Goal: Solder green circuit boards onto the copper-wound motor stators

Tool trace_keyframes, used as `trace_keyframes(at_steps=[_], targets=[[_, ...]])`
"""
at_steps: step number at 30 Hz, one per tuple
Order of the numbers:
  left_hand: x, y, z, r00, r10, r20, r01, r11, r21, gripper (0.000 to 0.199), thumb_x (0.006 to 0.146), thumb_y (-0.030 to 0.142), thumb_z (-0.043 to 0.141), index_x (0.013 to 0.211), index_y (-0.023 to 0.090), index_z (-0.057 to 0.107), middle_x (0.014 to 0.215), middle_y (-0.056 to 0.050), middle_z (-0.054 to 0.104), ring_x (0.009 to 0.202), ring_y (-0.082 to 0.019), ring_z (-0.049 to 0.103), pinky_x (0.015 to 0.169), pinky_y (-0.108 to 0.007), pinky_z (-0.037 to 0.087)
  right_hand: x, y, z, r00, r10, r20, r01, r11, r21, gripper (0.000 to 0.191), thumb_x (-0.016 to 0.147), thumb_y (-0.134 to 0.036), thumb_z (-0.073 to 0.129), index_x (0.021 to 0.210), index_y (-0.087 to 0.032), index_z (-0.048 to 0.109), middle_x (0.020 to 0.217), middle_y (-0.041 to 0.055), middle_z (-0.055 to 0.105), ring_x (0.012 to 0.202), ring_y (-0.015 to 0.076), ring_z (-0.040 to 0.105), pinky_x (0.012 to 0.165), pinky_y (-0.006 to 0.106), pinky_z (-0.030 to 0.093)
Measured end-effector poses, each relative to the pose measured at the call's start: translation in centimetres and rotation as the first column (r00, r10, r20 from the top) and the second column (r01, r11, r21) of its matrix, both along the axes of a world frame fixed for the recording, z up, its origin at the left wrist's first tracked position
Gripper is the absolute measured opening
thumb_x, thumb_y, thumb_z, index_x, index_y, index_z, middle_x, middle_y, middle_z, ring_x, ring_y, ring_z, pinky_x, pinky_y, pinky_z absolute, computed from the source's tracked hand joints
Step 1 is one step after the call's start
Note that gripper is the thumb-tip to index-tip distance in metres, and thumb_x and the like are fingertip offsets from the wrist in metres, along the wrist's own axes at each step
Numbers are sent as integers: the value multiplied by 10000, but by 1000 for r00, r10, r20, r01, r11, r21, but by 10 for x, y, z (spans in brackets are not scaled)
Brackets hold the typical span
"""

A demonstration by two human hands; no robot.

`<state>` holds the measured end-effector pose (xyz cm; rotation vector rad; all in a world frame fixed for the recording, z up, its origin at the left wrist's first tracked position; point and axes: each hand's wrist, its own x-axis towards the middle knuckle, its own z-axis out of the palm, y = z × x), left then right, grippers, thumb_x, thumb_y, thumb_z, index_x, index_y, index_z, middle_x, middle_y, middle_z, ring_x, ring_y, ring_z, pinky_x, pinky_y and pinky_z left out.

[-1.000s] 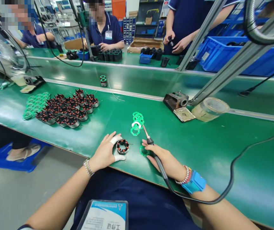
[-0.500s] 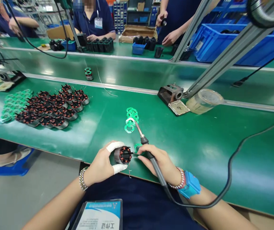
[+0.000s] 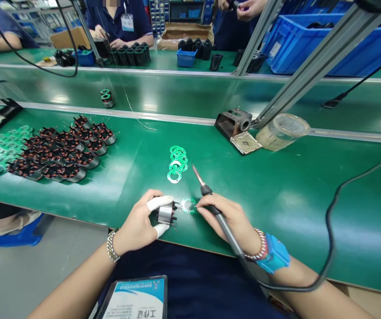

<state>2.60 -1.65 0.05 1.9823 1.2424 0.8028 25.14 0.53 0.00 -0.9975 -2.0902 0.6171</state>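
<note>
Between thumb and fingers, my left hand (image 3: 143,220) holds a metal motor stator (image 3: 166,213) near the front table edge; white covers wrap two of its fingertips. My right hand (image 3: 226,216) has a soldering iron (image 3: 224,228) lying across it, tip pointing up and away. At its fingertips, just right of the stator, is a green ring-shaped board (image 3: 188,206). Beyond the hands lies a small overlapping group of green ring boards (image 3: 174,177).
Many copper-wound stators (image 3: 72,173) and a heap of green boards (image 3: 7,148) cover the left. An iron stand (image 3: 233,124) and a cloudy tub (image 3: 281,133) stand back right, beside a metal post. People work across the bench. The iron's cord curves at right.
The stator has turned from showing its wound end to showing its metal side. The green board now shows at my right fingertips. The camera view has shifted slightly.
</note>
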Motion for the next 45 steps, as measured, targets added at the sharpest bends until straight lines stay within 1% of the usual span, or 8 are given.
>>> trace_keyframes(at_steps=[3,6,8,11,17,28,36,45], targets=[[-5,5,-4,999,0,42,3,997,-72,483,649,83,591,1109,200,504,1041,-62,484,852,-157,559,773,-314,488,18,1,6,1000,8,-29,-8,1000,-7,101,848,-205,489,890,-200,580,661,10,628,569,119,596,580,218,495],[-5,8,-5,998,0,55,4,998,-66,506,637,76,602,1115,203,494,1059,-66,480,867,-165,554,785,-331,478,29,0,9,998,14,-68,-13,1000,12,177,840,-240,517,992,-195,598,698,28,653,589,133,606,587,240,502],[-3,9,-5,999,-7,47,10,998,-56,510,634,74,607,1112,209,494,1062,-65,484,884,-170,551,788,-329,474,31,-1,9,996,-18,-89,18,1000,-2,162,829,-225,530,961,-202,622,722,36,667,621,145,620,586,244,507],[-1,9,-4,999,-14,33,16,998,-60,512,632,71,610,1109,213,494,1066,-64,488,897,-175,551,782,-324,476,29,-1,8,994,-51,-96,42,995,-92,121,804,-176,550,866,-213,647,752,32,689,664,145,644,620,229,523],[-1,9,-5,999,-17,35,19,998,-59,510,633,68,607,1107,214,490,1064,-61,482,877,-168,553,750,-306,481,24,1,9,995,15,-95,-35,978,-204,107,800,-188,551,824,-212,652,740,18,693,658,133,649,639,217,526],[-1,9,-7,998,-10,62,12,1000,-29,518,637,73,608,1120,214,485,1057,-59,476,894,-167,543,780,-311,468,26,1,3,995,38,-90,-58,969,-239,117,818,-212,545,841,-220,659,701,15,675,639,134,630,595,229,493],[-1,9,-9,997,-5,73,8,999,-41,545,635,60,610,1139,221,478,1058,-54,476,891,-158,537,793,-303,457,25,2,7,994,35,-102,-60,965,-254,113,819,-228,547,833,-221,659,701,13,674,621,129,620,592,228,490],[0,9,-8,997,15,69,-14,1000,-26,531,643,87,622,1138,221,481,1054,-55,480,915,-171,537,809,-315,458,25,0,8,998,15,-61,-31,964,-263,130,828,-241,532,837,-216,659,706,23,675,641,138,625,591,237,496]])
